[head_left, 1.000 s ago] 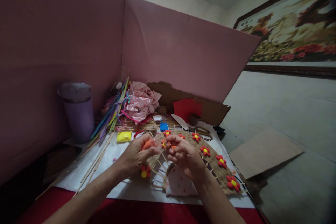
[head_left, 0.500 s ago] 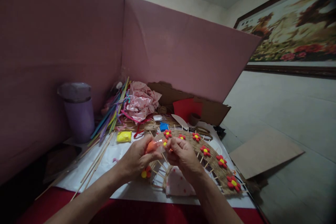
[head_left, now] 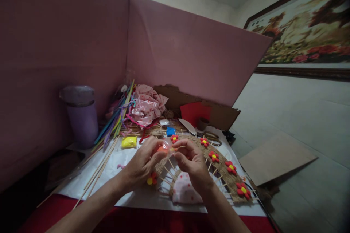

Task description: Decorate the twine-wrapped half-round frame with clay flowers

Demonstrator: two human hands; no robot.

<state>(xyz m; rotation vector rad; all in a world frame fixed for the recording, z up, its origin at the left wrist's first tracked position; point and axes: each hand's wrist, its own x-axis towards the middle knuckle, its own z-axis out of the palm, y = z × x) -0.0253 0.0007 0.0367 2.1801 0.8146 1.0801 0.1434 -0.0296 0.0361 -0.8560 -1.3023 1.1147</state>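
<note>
My left hand [head_left: 149, 156] grips a clear plastic packet of orange clay [head_left: 163, 148] between thumb and fingers. On the packet's other edge, the curved fingertips of my right hand [head_left: 188, 156] close in with the thumb. Below both hands lies a fan-shaped piece [head_left: 201, 149] of woven twine on thin sticks, with a dotted white fabric centre [head_left: 186, 189]. Red clay flowers with yellow middles, such as the one at the lower right [head_left: 243, 190], run along its band. An orange flower [head_left: 151, 179] sits at its left end, partly hidden by my left hand.
A yellow clay packet [head_left: 129, 142] and a blue one [head_left: 171, 131] lie behind. Thin wooden sticks [head_left: 100, 169] and coloured pipe cleaners [head_left: 117, 116] are on the left, beside a purple cup [head_left: 82, 123]. Scissors [head_left: 212, 137], crumpled pink fabric [head_left: 149, 105] and cardboard [head_left: 222, 116] stand farther back.
The packet has tilted upward slightly in my left hand. My right hand's fingers have loosened from a tight pinch and spread a little at the packet's edge.
</note>
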